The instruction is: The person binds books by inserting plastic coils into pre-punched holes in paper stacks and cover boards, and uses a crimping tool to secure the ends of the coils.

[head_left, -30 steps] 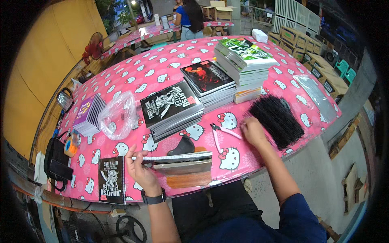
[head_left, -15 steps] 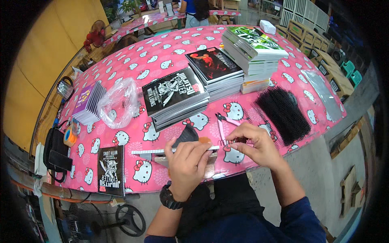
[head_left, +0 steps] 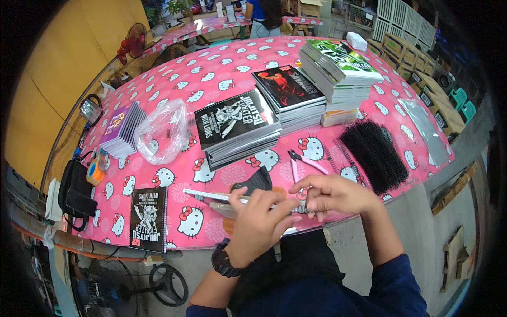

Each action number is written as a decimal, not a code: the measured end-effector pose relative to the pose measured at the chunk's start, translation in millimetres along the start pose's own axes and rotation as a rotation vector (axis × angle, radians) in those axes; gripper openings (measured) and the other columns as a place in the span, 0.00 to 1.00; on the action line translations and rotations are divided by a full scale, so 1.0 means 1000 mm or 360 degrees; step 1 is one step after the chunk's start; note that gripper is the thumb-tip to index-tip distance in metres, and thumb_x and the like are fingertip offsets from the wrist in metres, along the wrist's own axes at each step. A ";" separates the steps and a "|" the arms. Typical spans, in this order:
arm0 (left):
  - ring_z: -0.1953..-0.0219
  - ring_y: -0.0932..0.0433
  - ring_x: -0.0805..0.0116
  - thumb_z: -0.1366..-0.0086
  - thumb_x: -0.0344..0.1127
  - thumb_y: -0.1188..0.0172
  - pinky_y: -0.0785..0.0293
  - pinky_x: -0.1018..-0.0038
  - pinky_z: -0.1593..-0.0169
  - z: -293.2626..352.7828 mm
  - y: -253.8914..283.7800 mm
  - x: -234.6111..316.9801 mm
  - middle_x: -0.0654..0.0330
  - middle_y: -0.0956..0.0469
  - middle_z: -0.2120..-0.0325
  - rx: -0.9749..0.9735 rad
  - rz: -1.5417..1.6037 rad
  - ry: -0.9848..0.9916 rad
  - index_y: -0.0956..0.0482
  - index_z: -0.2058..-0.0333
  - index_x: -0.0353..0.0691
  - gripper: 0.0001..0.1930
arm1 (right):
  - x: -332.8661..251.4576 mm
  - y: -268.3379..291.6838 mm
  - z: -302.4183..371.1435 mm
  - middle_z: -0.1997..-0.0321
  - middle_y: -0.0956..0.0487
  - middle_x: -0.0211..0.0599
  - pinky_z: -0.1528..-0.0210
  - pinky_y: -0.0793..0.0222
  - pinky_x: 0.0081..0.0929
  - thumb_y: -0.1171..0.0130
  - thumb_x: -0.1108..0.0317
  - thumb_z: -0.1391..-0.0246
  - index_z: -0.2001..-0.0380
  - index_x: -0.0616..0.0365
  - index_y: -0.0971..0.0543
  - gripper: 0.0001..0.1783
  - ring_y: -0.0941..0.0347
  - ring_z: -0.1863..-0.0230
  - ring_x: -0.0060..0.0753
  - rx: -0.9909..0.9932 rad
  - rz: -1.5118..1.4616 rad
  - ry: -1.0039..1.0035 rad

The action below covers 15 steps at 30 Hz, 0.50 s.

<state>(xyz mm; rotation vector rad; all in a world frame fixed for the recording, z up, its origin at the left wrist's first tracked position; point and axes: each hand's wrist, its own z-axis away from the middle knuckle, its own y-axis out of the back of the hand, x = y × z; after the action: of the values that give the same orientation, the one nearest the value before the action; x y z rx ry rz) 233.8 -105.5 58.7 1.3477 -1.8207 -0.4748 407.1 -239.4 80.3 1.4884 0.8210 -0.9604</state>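
A book (head_left: 203, 194) is held nearly edge-on at the table's near edge, my left hand (head_left: 259, 219) closed over it. Close by, the fingers of my right hand (head_left: 332, 194) are pinched around a thin spiral binding coil (head_left: 301, 210) at the book's right end; fingers hide most of it. Under the book sits a flat greyish block (head_left: 224, 210), partly covered, with a dark curved piece (head_left: 256, 180) behind. Just beyond my right hand lie pink-handled cutting pliers (head_left: 306, 164), jaws pointing away. A pile of black spiral coils (head_left: 374, 156) rests to the right.
Stacks of black-covered books (head_left: 237, 124), red-figure books (head_left: 289, 92) and green-covered books (head_left: 340, 66) stand beyond. Leftward are a single book (head_left: 148, 219), clear plastic bag (head_left: 161, 129), purple books (head_left: 120, 129), orange tape (head_left: 95, 173) and black bag (head_left: 74, 193). A person (head_left: 262, 18) is at the far table.
My right hand has come closer to the book's end, and its fingers now cover most of the coil. The view has shifted slightly. The book remains in my left hand.
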 end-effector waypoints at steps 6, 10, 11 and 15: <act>0.63 0.28 0.68 0.48 0.40 0.36 0.49 0.60 0.49 -0.009 -0.008 -0.003 0.70 0.25 0.70 -0.0111 0.0039 -0.0047 0.21 0.67 0.50 0.09 | 0.078 -0.005 -0.093 0.59 0.24 0.55 0.59 0.29 0.36 0.45 0.50 0.46 0.47 0.62 0.32 0.31 0.24 0.58 0.42 0.0293 0.0590 -0.0266; 0.62 0.29 0.68 0.46 0.41 0.38 0.49 0.60 0.49 -0.009 -0.006 0.000 0.68 0.25 0.69 0.0033 0.0138 -0.0021 0.21 0.67 0.49 0.08 | 0.120 -0.069 -0.122 0.60 0.25 0.56 0.52 0.32 0.40 0.41 0.56 0.53 0.52 0.61 0.30 0.27 0.29 0.54 0.51 0.0298 0.1169 0.0210; 0.60 0.28 0.68 0.46 0.42 0.38 0.49 0.60 0.49 -0.005 -0.008 -0.005 0.67 0.25 0.67 -0.0061 0.0047 -0.0039 0.21 0.64 0.48 0.11 | 0.125 -0.073 -0.121 0.60 0.25 0.53 0.51 0.33 0.40 0.39 0.61 0.56 0.55 0.61 0.28 0.24 0.30 0.54 0.52 0.0247 0.1348 0.0289; 0.59 0.28 0.68 0.47 0.41 0.38 0.49 0.59 0.47 -0.003 -0.006 -0.004 0.67 0.25 0.63 -0.0186 -0.0067 0.0055 0.22 0.63 0.48 0.12 | 0.110 -0.031 -0.105 0.64 0.25 0.47 0.53 0.34 0.40 0.40 0.76 0.60 0.64 0.60 0.25 0.15 0.30 0.56 0.50 0.0508 0.0728 0.0082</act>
<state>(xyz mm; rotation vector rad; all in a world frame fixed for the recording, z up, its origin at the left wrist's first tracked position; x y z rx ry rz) 240.3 -103.8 54.7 1.3084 -1.7128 -0.5681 439.1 -133.2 -28.5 1.8782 0.3411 -0.7278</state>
